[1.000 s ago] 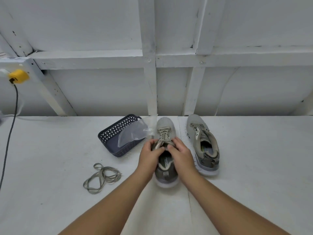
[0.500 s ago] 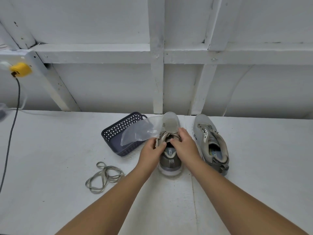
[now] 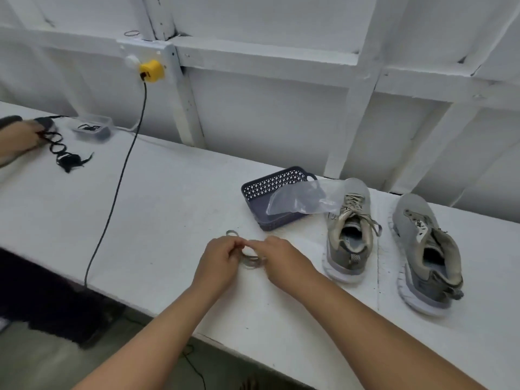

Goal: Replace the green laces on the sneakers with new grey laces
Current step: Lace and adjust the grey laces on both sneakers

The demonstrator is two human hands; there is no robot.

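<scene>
Care is advised: the loose lace [image 3: 249, 256] is best drawn out straight, untwisted, before threading. It is pinched between the left hand [image 3: 222, 258] and right hand [image 3: 277, 256], whose fingers [image 3: 239, 244] are curled round its coils just above the table [image 3: 168, 209], left of the two sneakers [image 3: 349, 232].

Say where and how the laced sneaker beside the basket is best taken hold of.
Likely by the heel collar of the laced sneaker, coming from the near side. It stands upright with its open mouth facing up and its heel toward the person, so a hand could hook the rim there. The toe end lies under the plastic bag spilling from the basket.
</scene>
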